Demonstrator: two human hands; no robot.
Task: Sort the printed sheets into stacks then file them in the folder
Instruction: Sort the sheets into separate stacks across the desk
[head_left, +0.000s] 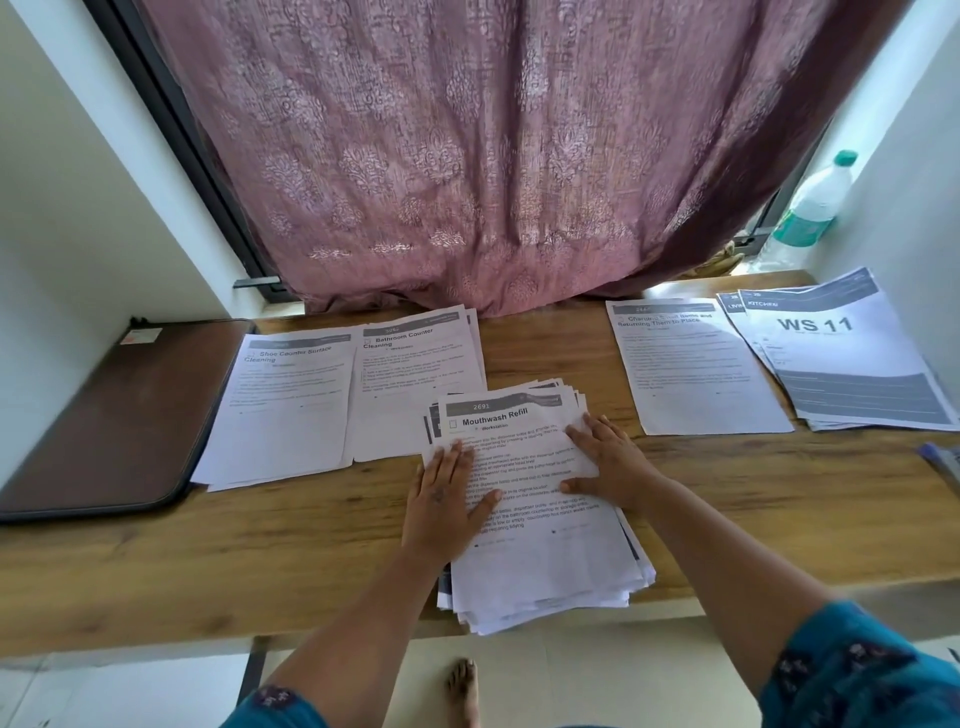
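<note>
Plainly the sorting was only partly done; the wooden desk (727, 509) held four sorted piles, "Shoe Counter Surface Cleaning" (280, 410), "Bathroom Counter Cleaning" (415, 374), a third pile (696, 374) and "WS 11" (841, 358), while the thick unsorted stack (545, 561), ragged-edged and overhanging the near edge, remained; the brown zip folder (114, 415), shut, lay far left; the left hand (447, 499) and right hand (613, 457) pressed flat on the "Mouthwash Refill" sheet (519, 441), fingers straight, gripping nothing.

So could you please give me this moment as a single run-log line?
phase: sorting | left hand: flat on unsorted pile | right hand: flat on same pile | top sheet: Mouthwash Refill | folder: closed, table's left end
</note>
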